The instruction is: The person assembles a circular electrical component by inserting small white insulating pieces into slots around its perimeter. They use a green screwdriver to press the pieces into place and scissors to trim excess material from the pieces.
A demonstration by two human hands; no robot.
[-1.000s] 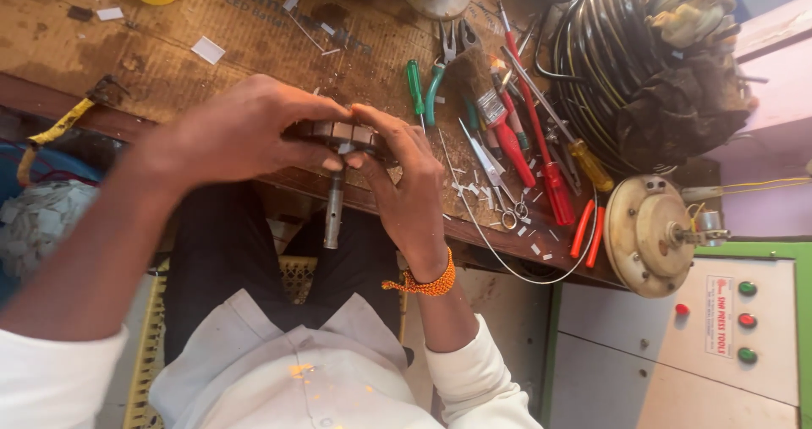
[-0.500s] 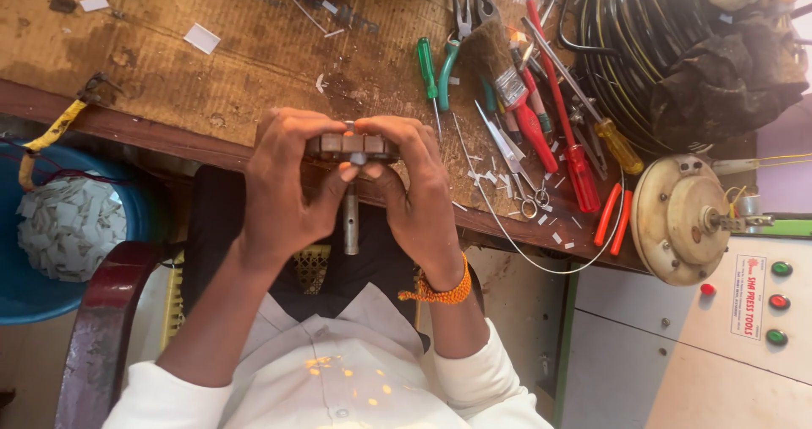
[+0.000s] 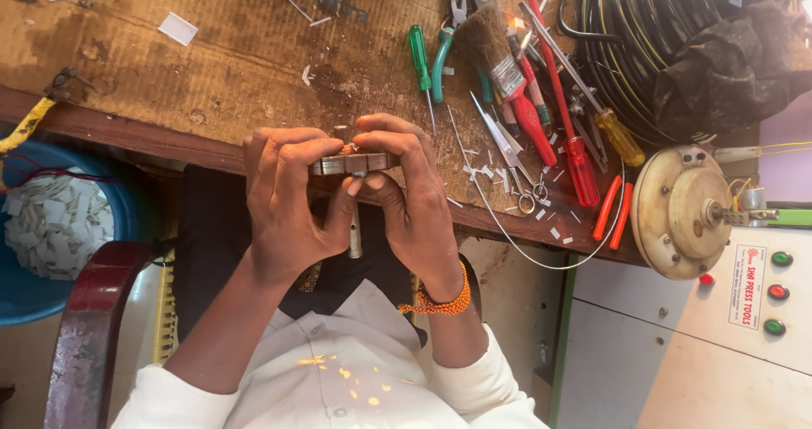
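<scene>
Both hands hold one small metal part [image 3: 352, 163], a flat laminated disc with a steel shaft [image 3: 356, 233] pointing down toward my lap. My left hand [image 3: 288, 199] grips its left side, with the thumb underneath. My right hand [image 3: 408, 194] grips the right side, fingers curled over the top; an orange bead bracelet [image 3: 440, 303] is on that wrist. The part is held just in front of the near edge of the wooden workbench [image 3: 211, 74].
Screwdrivers [image 3: 554, 82], pliers, scissors [image 3: 507, 154] and a brush lie on the bench at right. A coil of black cable [image 3: 651, 49] sits at far right. A round metal housing [image 3: 685, 211] hangs off a machine with coloured buttons. A blue tub [image 3: 59, 226] of white scraps stands at left.
My left arm has drawn in from the left. Both hands with the part have come a little nearer to my body, and the view has shifted.
</scene>
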